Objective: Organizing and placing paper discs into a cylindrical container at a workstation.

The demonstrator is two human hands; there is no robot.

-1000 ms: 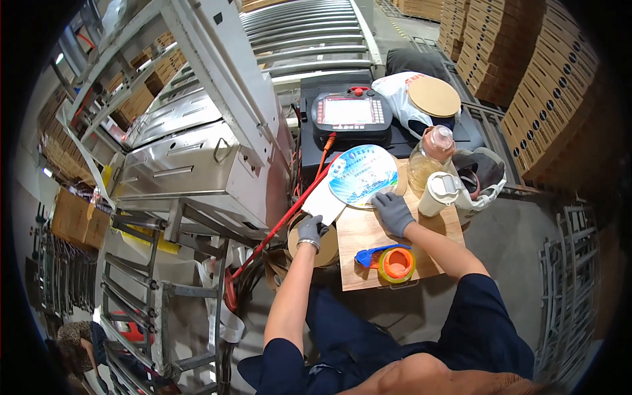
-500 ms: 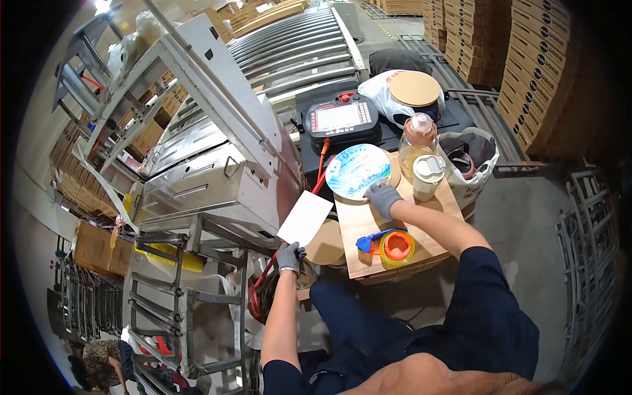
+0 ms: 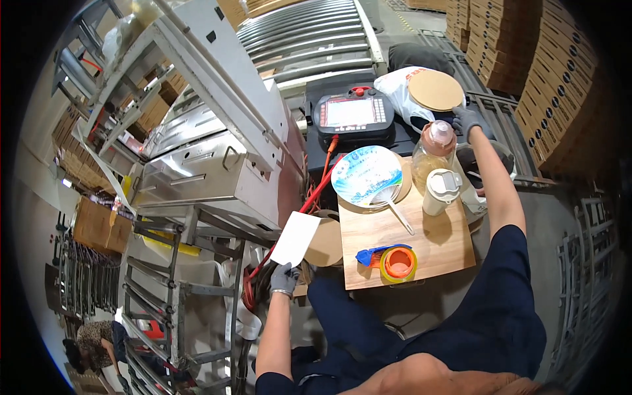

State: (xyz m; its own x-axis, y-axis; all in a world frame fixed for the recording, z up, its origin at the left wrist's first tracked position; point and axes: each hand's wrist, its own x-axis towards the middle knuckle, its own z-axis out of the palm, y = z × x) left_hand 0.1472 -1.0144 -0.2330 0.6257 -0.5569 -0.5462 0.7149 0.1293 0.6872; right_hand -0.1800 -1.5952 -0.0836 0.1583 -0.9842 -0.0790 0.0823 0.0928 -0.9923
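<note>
My left hand (image 3: pixel 284 279), in a grey glove, pinches the lower edge of a blank white card (image 3: pixel 295 240) beside the table. My right hand (image 3: pixel 467 121), also gloved, reaches out at the far right, close to the edge of a round cardboard disc (image 3: pixel 435 90). Its fingers look stretched out with nothing in them; whether they touch the disc, I cannot tell. That disc rests on a white plastic bag (image 3: pixel 392 85). A blue and white hand fan (image 3: pixel 367 176) lies on the small wooden table (image 3: pixel 447 243), its handle pointing toward me.
A tape roll (image 3: pixel 399 263) with a blue-handled tool, a lidded white cup (image 3: pixel 442 191) and a pink-topped bottle (image 3: pixel 437 151) stand on the table. Behind are a control pendant (image 3: pixel 353 112) and a roller conveyor (image 3: pixel 316 39). Stacked cartons (image 3: pixel 559 92) stand right; a person (image 3: pixel 99 345) bends lower left.
My right hand has left the fan's handle and moved away and right to the cardboard disc. The fan stays on the table. My left hand, still with the card, has shifted slightly nearer me.
</note>
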